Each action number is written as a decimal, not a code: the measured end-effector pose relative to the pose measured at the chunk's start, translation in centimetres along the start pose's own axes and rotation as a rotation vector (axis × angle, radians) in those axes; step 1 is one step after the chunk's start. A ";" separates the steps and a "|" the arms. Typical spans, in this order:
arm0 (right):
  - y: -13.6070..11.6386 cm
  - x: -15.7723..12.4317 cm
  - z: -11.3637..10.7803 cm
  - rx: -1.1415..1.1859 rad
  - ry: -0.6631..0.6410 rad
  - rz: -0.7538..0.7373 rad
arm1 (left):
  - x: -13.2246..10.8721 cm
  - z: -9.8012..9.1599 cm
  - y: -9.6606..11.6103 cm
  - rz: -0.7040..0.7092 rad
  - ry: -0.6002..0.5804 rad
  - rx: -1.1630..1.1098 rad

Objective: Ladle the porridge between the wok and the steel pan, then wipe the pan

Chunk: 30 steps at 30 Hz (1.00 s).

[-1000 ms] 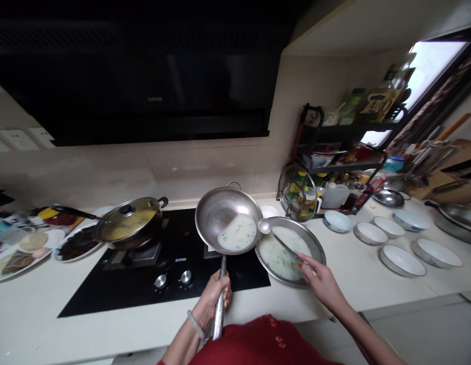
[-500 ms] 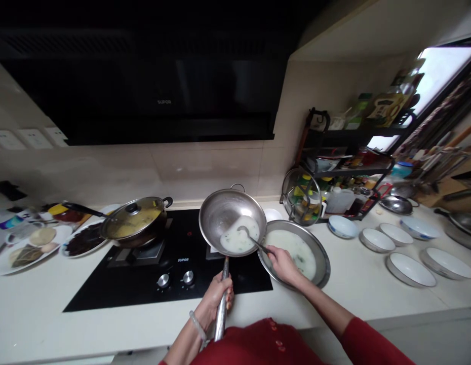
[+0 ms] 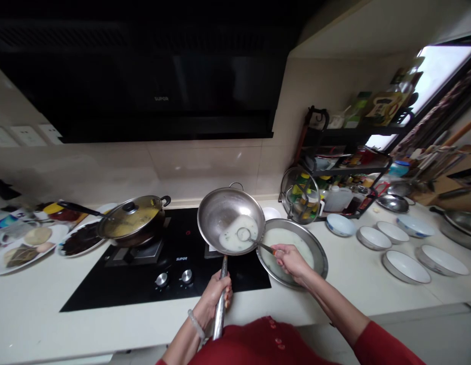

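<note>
We are seeing muted indoor light, while the window (image 3: pixel 444 71) at the upper right is glowing an overexposed white. The range hood (image 3: pixel 144 91) is sinking into near-black, and its detail is getting lost; below it, the pale counter (image 3: pixel 349 274) is looking much brighter. We are catching glare inside the steel wok (image 3: pixel 224 215) and a faint sheen on the wall tiles (image 3: pixel 205 170). Towards the right edge, the wide lens is stretching the bowls (image 3: pixel 407 266), and the utensils (image 3: pixel 444 157) are blurring.
</note>
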State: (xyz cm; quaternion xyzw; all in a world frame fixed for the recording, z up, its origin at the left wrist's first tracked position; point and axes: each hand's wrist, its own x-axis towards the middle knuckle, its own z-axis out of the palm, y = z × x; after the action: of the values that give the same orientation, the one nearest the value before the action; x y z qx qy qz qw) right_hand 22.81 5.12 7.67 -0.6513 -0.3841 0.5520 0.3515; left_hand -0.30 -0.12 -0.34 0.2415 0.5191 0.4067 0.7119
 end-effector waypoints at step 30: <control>13.5 -2.6 -12.1 -1.176 0.349 -0.590 | 0.0 0.0 0.0 0.011 -0.013 -0.007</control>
State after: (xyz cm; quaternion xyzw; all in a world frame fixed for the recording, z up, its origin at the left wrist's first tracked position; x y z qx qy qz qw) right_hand 36.08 -3.83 -1.32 -0.6817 -0.7194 0.0193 0.1316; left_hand -0.27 -0.12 -0.29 0.2444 0.5116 0.4109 0.7139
